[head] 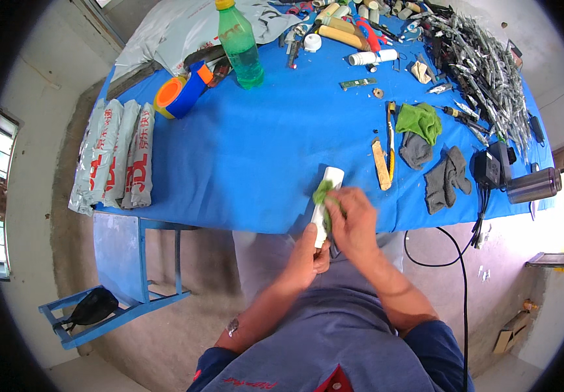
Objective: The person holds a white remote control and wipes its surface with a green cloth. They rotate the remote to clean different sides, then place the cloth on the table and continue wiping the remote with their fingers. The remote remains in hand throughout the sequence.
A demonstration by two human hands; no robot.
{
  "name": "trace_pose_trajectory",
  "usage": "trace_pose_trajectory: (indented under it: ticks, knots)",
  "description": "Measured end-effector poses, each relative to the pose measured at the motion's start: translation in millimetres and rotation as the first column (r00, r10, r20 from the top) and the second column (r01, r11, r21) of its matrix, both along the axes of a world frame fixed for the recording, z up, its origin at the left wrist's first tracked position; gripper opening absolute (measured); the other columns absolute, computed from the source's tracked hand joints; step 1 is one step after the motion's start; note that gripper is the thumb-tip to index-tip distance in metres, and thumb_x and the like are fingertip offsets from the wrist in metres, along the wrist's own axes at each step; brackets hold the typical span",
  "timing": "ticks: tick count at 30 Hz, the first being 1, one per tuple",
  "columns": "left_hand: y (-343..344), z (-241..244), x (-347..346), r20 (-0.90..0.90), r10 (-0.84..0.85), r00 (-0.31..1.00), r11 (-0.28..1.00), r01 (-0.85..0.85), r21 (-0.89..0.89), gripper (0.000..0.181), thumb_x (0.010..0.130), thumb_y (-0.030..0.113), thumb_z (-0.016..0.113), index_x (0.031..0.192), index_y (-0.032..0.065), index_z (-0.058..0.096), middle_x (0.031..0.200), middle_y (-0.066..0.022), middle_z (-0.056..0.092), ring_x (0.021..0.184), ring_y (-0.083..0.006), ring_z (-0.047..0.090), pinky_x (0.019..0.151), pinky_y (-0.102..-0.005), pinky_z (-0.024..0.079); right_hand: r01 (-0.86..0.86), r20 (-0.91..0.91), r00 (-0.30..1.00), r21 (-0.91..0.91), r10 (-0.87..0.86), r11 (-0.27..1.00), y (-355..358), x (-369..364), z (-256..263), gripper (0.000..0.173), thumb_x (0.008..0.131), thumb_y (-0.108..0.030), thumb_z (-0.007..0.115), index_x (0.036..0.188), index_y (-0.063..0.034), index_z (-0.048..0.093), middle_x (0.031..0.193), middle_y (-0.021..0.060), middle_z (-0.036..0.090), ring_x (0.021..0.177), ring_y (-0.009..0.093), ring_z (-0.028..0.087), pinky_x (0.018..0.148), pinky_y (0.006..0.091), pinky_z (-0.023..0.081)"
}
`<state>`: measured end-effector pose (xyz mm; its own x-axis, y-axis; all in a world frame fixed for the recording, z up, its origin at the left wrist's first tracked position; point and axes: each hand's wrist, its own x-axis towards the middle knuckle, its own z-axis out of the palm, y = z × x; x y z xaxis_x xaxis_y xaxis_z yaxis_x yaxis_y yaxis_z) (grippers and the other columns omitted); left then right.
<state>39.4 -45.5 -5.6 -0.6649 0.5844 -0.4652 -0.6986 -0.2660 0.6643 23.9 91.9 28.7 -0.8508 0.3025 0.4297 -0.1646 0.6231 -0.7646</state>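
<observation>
At the front edge of the blue-covered table, my left hand (310, 254) grips the lower end of a long white casing (332, 175). The casing is narrow and slants up and away from me; its exact kind cannot be made out. My right hand (353, 218) pinches a small green cloth (322, 192) and presses it on the middle of the casing. Motion slightly blurs that hand. Fingers and cloth hide part of the casing. To the right lie a toothbrush (390, 142) and a flat wooden strip (381, 165).
Right of my hands are another green cloth (419, 123), grey cloths (447, 180), a black power adapter (487, 169) and a clear cup (534, 185). A heap of slim parts (490, 73) fills the far right. Grey parcels (139, 157), a tape dispenser (191, 93) and a green bottle (240, 46) stand left.
</observation>
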Motion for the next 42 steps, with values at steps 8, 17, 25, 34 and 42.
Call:
trace_pose_trajectory:
  ticks: [8,17,25,34,42]
  knots:
    - [-2.3,11.0,-10.3,0.012,-0.116,0.993,0.992,0.117,-0.045,0.059,0.102,0.062,0.027,0.079,0.0122,0.046,0.053,0.0034,0.030,0.045,-0.0095,0.027,0.047,-0.0263,0.022,0.120,-0.021,0.992,-0.053,-0.121,0.991,16.1,-27.7,-5.0,0.014,0.090,-0.003,0.065,0.102,0.0034,0.069,0.091,0.0173,0.064,0.078,0.031,0.062,0.067,0.0352,0.050]
    - [-3.7,3.2,-8.7,0.032,-0.107,0.994,0.993,0.108,-0.047,0.063,0.100,0.066,0.027,0.072,0.0121,0.042,0.052,0.0025,0.029,0.045,-0.0103,0.026,0.047,-0.0278,0.023,0.052,-0.032,0.998,0.030,-0.051,0.998,4.0,-14.6,-3.9,0.012,0.089,-0.003,0.067,0.099,0.0024,0.070,0.089,0.0167,0.064,0.077,0.030,0.062,0.066,0.0351,0.049]
    - [-5.6,-4.2,7.9,-0.007,-0.126,0.992,0.990,0.125,-0.071,0.060,0.102,0.063,0.027,0.075,0.0115,0.044,0.051,0.0028,0.029,0.044,-0.0095,0.026,0.045,-0.0277,0.021,0.094,0.027,0.995,-0.042,-0.093,0.995,10.9,-20.6,-1.3,0.013,0.091,-0.003,0.066,0.102,0.0026,0.069,0.087,0.0169,0.063,0.073,0.029,0.061,0.063,0.0345,0.048]
    - [-10.7,7.5,9.6,0.047,-0.134,0.990,0.989,0.136,-0.049,0.063,0.101,0.065,0.025,0.074,0.0118,0.043,0.052,0.0024,0.030,0.044,-0.0102,0.026,0.046,-0.0274,0.023,0.026,0.024,0.999,-0.067,-0.024,0.997,-12.3,16.0,2.4,0.012,0.088,-0.001,0.068,0.099,0.0030,0.069,0.090,0.0171,0.064,0.075,0.030,0.062,0.064,0.0354,0.049]
    - [-9.0,2.0,-3.6,0.156,-0.090,0.984,0.994,0.080,0.069,0.064,0.099,0.068,0.025,0.072,0.0129,0.042,0.052,0.0027,0.028,0.045,-0.0100,0.025,0.047,-0.0264,0.022,0.046,0.005,0.999,-0.030,-0.046,0.998,-1.4,-6.4,-1.3,0.013,0.089,-0.003,0.065,0.100,0.0038,0.069,0.091,0.0188,0.065,0.074,0.032,0.062,0.065,0.0363,0.050]
